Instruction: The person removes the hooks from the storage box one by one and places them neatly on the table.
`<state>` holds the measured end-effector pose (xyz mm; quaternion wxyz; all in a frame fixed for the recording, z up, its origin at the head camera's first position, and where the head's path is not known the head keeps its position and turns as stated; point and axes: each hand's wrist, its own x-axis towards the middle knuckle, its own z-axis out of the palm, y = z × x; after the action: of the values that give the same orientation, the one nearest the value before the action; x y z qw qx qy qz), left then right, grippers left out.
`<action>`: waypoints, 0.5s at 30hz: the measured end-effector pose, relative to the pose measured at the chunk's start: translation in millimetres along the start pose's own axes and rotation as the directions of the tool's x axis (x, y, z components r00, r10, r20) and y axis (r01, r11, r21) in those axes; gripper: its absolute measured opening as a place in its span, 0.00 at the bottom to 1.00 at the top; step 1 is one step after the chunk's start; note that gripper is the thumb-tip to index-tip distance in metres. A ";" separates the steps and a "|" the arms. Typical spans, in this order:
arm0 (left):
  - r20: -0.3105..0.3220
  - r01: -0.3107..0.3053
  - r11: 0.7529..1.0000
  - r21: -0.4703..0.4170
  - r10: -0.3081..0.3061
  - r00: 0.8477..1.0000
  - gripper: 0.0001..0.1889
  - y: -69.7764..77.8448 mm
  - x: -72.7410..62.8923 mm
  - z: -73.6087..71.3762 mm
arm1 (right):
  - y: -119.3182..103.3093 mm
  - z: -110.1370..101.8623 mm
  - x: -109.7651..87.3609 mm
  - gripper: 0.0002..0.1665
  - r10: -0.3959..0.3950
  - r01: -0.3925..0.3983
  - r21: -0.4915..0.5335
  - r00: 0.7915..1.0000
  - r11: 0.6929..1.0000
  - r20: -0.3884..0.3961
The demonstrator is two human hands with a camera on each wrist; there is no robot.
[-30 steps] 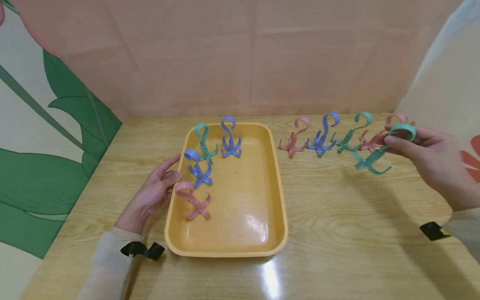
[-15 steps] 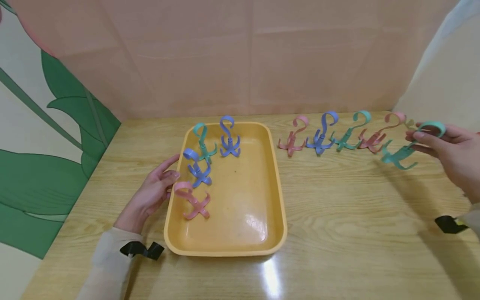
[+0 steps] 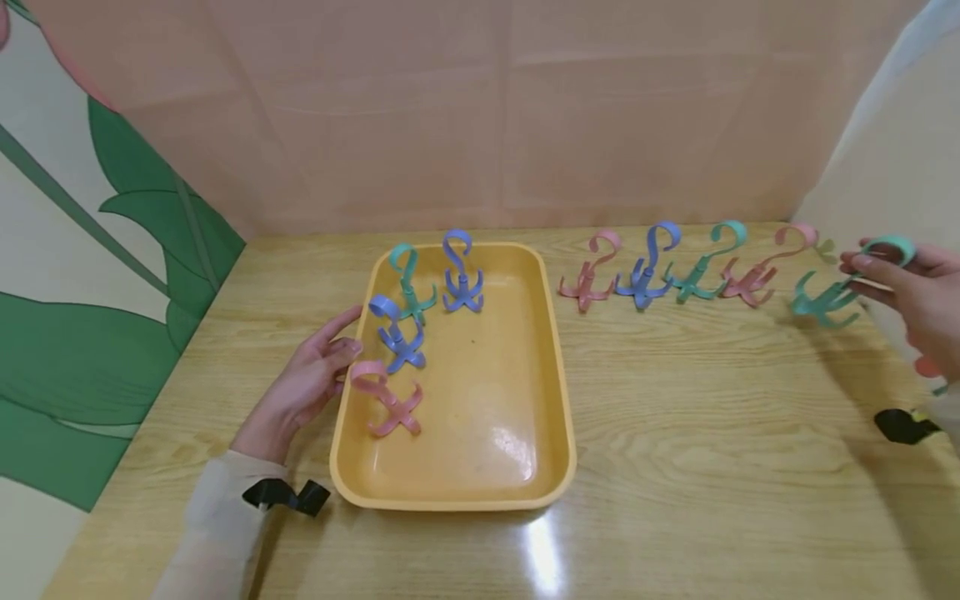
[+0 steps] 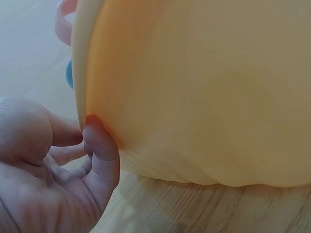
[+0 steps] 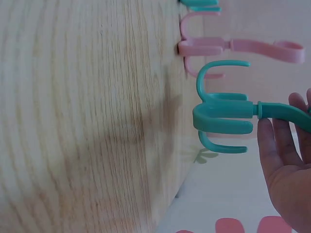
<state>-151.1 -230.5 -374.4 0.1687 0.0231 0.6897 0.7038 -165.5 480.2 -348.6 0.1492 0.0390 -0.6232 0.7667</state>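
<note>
My left hand (image 3: 303, 387) pinches the left rim of a yellow tray (image 3: 483, 392), thumb and fingertips meeting on the edge in the left wrist view (image 4: 99, 155). Inside the tray stand a green hook (image 3: 408, 300), two blue hooks and a pink hook (image 3: 396, 410), all plastic with several prongs at the base. Over at the far right, my right hand (image 3: 930, 287) holds a green claw hook (image 5: 226, 114) by its curved stem, prongs downward and close over the table. Beside it stands a pink hook (image 3: 748, 282), the right end of a row.
Left of that pink hook, the row along the back of the table (image 3: 697, 467) has a green hook (image 3: 697, 279), a blue hook (image 3: 641, 283) and a pink hook (image 3: 585, 287). A pinkish cloth backdrop (image 3: 495, 117) rises behind; a leaf-printed sheet (image 3: 67, 358) hangs left.
My right hand has carried the green claw hook rightward, from in front of the row's last pink hook to that hook's right side. The left hand stays on the tray rim.
</note>
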 end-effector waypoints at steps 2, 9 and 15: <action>-0.001 -0.003 1.000 0.003 0.003 1.000 0.31 0.4 0.3 -0.2 | 1.9 -1.0 4.1 0.13 0.004 -0.004 0.003 1.000 1.000 -0.011; 0.007 -0.006 1.000 0.004 0.006 1.000 0.31 -0.3 0.9 -0.2 | 9.2 -5.7 14.2 0.15 0.046 -0.046 0.114 0.999 0.992 0.010; -0.005 0.010 1.000 0.006 -0.010 1.000 0.30 -1.1 1.6 0.1 | 15.4 -4.9 21.1 0.15 0.048 -0.047 0.148 0.999 0.988 0.001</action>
<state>-152.4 -230.0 -375.8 0.1702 0.0184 0.6925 0.7008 -189.2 486.0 -359.1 0.1284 0.0340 -0.5652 0.8142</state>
